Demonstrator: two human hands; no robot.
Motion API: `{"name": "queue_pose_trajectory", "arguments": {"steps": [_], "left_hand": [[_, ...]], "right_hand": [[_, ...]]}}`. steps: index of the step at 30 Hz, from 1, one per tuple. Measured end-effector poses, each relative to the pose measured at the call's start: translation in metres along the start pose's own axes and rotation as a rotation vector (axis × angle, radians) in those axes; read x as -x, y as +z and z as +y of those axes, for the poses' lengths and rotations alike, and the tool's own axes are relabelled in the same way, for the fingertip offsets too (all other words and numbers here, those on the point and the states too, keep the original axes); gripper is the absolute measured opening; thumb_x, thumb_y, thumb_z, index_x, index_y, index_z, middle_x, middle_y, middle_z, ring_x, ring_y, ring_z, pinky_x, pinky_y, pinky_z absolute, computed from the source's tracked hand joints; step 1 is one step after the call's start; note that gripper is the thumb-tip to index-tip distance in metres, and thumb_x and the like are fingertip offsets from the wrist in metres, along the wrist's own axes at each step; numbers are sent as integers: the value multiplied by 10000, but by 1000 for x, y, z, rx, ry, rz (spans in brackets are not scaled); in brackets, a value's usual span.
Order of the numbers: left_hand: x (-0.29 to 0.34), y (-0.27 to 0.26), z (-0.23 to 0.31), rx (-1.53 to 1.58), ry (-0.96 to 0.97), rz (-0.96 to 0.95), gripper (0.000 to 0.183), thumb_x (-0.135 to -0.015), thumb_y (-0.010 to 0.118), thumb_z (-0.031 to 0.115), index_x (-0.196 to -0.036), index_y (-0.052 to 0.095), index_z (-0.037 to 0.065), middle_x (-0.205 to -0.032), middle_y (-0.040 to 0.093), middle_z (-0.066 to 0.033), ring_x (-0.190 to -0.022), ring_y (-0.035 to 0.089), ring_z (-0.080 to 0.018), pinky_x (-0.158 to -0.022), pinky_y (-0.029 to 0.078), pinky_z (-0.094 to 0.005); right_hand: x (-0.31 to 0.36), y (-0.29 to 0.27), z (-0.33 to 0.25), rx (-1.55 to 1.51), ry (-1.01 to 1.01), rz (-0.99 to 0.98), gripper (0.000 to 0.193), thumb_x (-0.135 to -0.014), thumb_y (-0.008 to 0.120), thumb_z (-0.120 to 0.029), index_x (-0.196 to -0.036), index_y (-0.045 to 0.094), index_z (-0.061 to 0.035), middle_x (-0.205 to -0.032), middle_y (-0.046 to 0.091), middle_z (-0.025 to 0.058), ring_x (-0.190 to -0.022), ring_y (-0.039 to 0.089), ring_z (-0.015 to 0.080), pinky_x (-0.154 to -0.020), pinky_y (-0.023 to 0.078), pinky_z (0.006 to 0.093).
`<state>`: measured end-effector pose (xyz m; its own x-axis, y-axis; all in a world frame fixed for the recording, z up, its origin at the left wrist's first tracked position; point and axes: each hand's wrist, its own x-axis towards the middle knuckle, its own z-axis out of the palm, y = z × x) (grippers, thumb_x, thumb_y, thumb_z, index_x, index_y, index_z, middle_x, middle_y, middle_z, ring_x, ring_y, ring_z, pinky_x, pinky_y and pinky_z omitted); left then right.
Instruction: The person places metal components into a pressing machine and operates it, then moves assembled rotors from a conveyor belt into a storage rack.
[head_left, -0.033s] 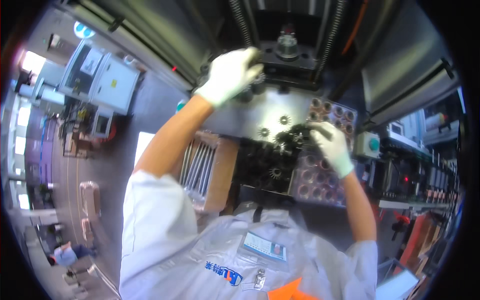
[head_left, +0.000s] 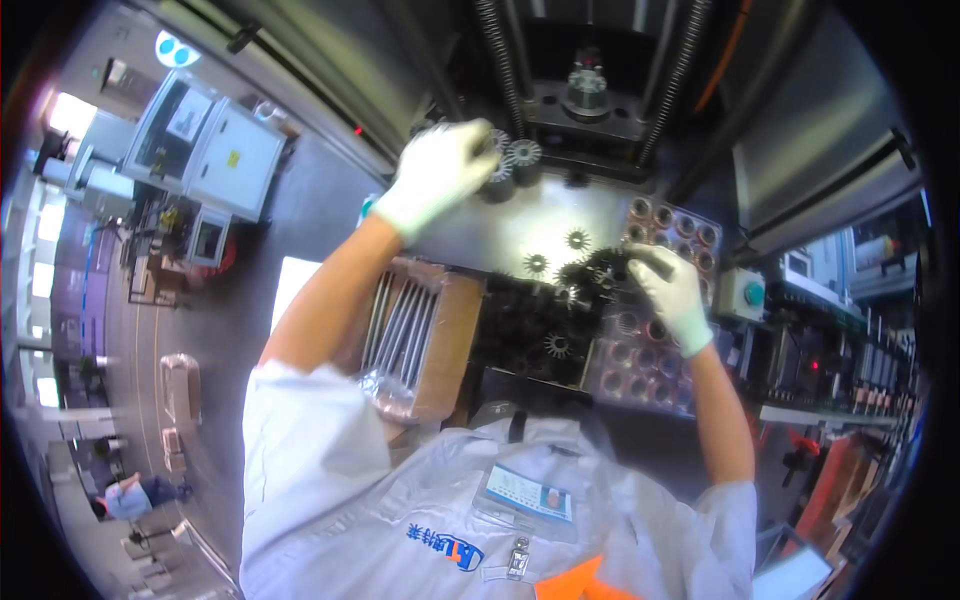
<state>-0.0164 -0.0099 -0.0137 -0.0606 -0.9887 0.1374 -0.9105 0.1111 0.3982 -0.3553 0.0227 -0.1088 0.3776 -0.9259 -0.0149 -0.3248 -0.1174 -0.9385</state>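
My left hand, in a white glove, hovers over the far left of the metal worktop beside dark cylindrical stacks with slotted tops. Its fingers are curled closed; a dark patch shows at the fingertips, but I cannot make out the thing. My right hand, also gloved, is pinched at the right edge of a heap of black toothed cores. Something dark sits between thumb and fingers there, too unclear to name. Two single toothed cores lie on the worktop behind the heap.
A clear tray of copper-coloured rings lies under and beside my right hand. Left of the black box of cores is a cardboard box of metal shafts. A press fixture stands behind; a green button box is at right.
My left hand has drawn back toward the left and nearer to me, uncovering more of the slotted stacks. The right hand stays at the heap. The whole view has shifted slightly.
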Motion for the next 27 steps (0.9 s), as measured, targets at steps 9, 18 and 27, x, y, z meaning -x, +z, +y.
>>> {"name": "queue_pose_trajectory", "arguments": {"steps": [9, 18, 27], "left_hand": [[221, 106, -182, -83, -422, -225, 471, -798, 665, 303, -1221, 677, 95, -1204, 654, -214, -1041, 659, -403, -922, 523, -459], [221, 135, -225, -179, -324, -375, 552, -755, 701, 421, -1121, 683, 9, -1114, 672, -265, -1035, 654, -401, -920, 519, -464], [246, 106, -180, 463, -609, 14, 415, -823, 714, 81, -1215, 585, 37, -969, 703, -112, -852, 658, -165, -825, 542, -350]], "right_hand": [[-55, 51, -20, -227, 50, -68, 312, -957, 656, -38, -1262, 653, 24, -1085, 698, 41, -928, 642, 73, -839, 547, 221], [-95, 59, -44, -81, -96, 40, 336, -951, 638, -39, -1282, 636, 18, -1016, 684, 31, -876, 625, 92, -800, 560, 249], [-209, 14, -69, -161, -186, 373, 299, -927, 621, -22, -1217, 676, 26, -890, 702, 45, -715, 601, 69, -659, 502, 218]]}}
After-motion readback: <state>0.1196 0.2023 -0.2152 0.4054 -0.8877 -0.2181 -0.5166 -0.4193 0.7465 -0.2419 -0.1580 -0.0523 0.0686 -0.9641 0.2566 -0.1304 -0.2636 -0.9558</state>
